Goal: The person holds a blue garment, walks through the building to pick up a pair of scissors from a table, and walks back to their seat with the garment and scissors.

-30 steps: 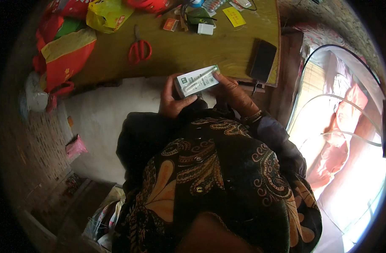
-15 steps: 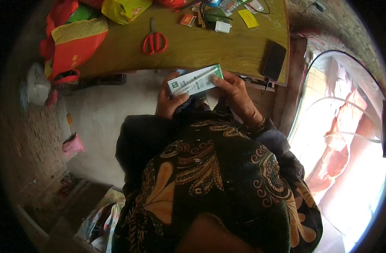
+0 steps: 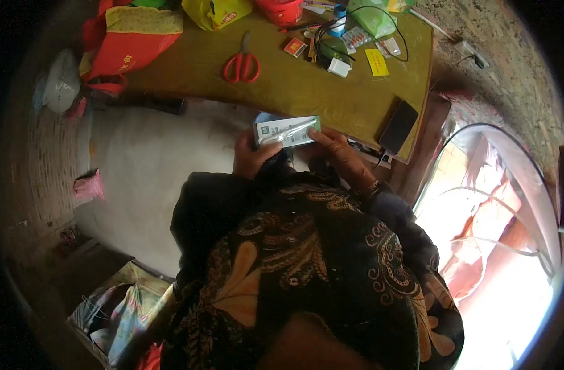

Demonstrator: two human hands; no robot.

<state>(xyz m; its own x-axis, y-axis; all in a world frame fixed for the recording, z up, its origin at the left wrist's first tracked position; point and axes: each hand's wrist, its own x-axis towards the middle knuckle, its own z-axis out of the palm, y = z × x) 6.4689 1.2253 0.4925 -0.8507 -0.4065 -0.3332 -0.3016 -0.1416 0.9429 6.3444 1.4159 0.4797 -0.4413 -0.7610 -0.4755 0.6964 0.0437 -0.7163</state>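
Over the desk's near edge, my left hand [image 3: 250, 155] and my right hand [image 3: 338, 153] hold a flat white-and-green printed box [image 3: 271, 130] between them. My left thumb presses on its lower left part, and my right thumb rests on its right end. A thin, pale, shiny stick-like thing [image 3: 295, 130] lies slantwise across the box's face; what it is I cannot tell. The fingers behind the box are hidden. Beyond my hands, red-handled scissors [image 3: 242, 65] lie on the wooden desk [image 3: 189, 80].
A dark phone [image 3: 399, 127] lies at the desk's right edge. Toward the back are a white adapter [image 3: 339, 67], a yellow card [image 3: 376, 62], a red matchbox-like box [image 3: 295, 47], a blister pack [image 3: 356, 38] and cables. Red bags [image 3: 140, 52] cover the left end.
The view has shifted, so the desk and its things appear lower and more of its back shows. The box is held more level, with both hands still on it.
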